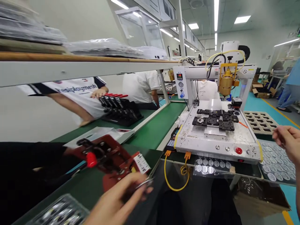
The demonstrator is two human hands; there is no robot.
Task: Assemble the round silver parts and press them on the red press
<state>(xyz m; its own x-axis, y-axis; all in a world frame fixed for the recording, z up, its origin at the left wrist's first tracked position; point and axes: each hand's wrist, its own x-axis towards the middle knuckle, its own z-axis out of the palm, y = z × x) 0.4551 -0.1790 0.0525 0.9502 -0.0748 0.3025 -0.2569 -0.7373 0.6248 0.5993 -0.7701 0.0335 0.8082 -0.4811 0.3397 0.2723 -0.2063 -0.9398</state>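
My left hand [122, 198] is at the bottom centre, its fingers closed on a small metal part [144, 183] that is blurred. Just beyond it stands a dark red fixture [110, 159] with a red-knobbed lever and a white label. At the right edge is my right hand [287, 140], raised above a sheet of round stickers [276, 159]; its fingers are curled together, and anything between them is too small to make out. A white benchtop machine [217, 143] with a gold head [226, 82] holds black fixture plates [213, 120] on its bed.
A tray of shiny parts [62, 212] lies at the bottom left. Red-handled clamps [119, 109] stand on the far bench, near a person in a white shirt. A beige tray [260, 122] sits right of the machine. Yellow cable [165, 175] hangs in front. A shelf [93, 72] crosses the upper left.
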